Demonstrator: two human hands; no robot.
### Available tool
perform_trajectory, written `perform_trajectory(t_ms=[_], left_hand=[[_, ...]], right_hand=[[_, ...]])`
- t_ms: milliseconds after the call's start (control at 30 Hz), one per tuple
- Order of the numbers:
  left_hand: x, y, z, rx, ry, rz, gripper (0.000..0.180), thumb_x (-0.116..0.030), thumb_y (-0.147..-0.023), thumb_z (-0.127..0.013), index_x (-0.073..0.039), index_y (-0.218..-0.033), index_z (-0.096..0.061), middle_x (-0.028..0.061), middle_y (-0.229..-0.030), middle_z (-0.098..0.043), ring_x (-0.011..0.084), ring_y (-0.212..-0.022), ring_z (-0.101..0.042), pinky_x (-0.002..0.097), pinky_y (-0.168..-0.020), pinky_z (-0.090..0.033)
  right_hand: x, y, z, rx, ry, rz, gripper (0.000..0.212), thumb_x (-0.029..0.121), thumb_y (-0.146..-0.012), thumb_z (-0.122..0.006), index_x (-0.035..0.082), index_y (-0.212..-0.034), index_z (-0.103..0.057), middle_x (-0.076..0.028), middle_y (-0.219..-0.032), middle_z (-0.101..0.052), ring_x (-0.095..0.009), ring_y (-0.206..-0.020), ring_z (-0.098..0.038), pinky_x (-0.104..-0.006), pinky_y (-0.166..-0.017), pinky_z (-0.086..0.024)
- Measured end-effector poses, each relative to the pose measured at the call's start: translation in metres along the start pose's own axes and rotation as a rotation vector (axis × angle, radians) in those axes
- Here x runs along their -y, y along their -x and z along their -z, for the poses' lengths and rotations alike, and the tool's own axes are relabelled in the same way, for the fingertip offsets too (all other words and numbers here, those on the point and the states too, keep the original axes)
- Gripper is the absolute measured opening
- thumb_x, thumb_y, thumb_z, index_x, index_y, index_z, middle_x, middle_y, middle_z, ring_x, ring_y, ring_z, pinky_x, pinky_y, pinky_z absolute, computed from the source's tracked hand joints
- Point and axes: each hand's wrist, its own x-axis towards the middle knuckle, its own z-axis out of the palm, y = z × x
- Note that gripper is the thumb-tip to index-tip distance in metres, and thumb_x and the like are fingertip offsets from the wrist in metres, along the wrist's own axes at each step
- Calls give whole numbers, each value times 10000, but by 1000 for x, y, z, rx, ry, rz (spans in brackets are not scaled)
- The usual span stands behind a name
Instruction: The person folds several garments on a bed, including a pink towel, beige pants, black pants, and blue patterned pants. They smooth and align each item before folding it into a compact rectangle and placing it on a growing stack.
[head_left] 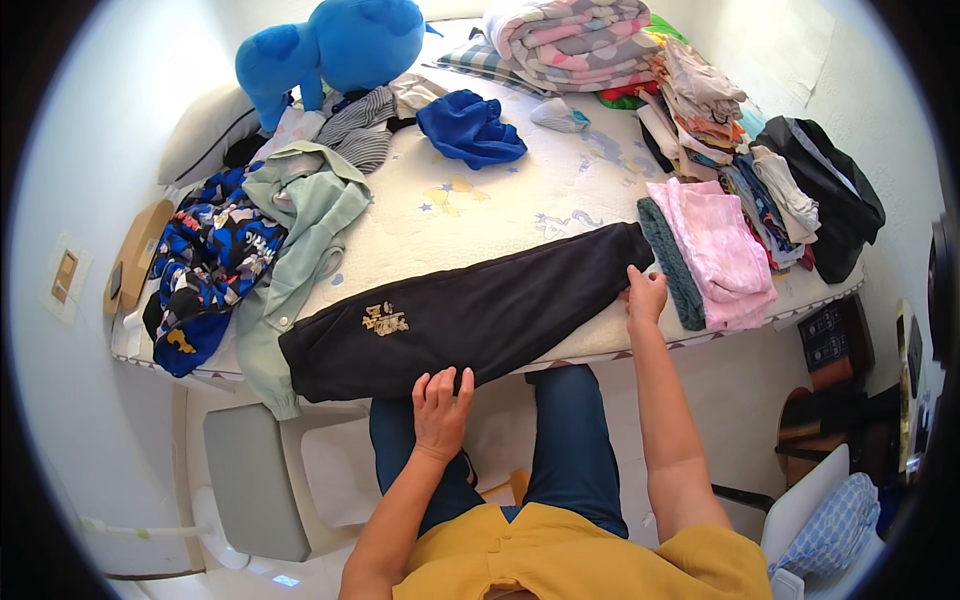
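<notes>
– Hands first: what did each have?
– Right hand (647,298) had the narrow end of the black trousers (470,305) pinched, thumb up. Left hand (441,412) lay back-up on the near edge, fingers slightly apart; couldn't tell if it gripped or just rested.
– Trousers where?
– Across the near side of the bed (395,250), doubled lengthwise by the look of it, gold print up, wide end left. Lower edge hung past the mattress.
– Why two contacts?
– Likely the pinch controlled the narrow end while the left hand steadied the overhang. Mattress carried the rest.
– Side piles?
– Pink cloth (718,255) and dark green cloth (670,265) lay folded just right of the narrow end. Pale green shirt (325,200) and patterned garment (215,245) sat loose on the left. Probably folded kept apart from unfolded.
</notes>
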Motion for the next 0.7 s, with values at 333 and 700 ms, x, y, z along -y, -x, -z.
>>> perform_trajectory(t_ms=[333,700], left_hand=[[3,-42,12,-11,320,28,278,-97,-803,-656,-83,-1079,-626,88,-1047,-575,252,-989,-568,388,-901,-442],[8,-124,-65,212,1247,873,405,-343,-1006,-546,-75,-1309,-551,81,-1193,-553,192,-1006,-594,322,-808,-524]], right_hand=[[92,-18,19,566,-718,-386,131,143,-819,-761,145,-876,-643,10,-741,-689,-68,-456,-557,-172,-385,-436],[119,-22,58,307,-732,-235,148,178,-832,-744,133,-940,-653,25,-796,-688,-40,-460,-508,-147,-388,-376]])
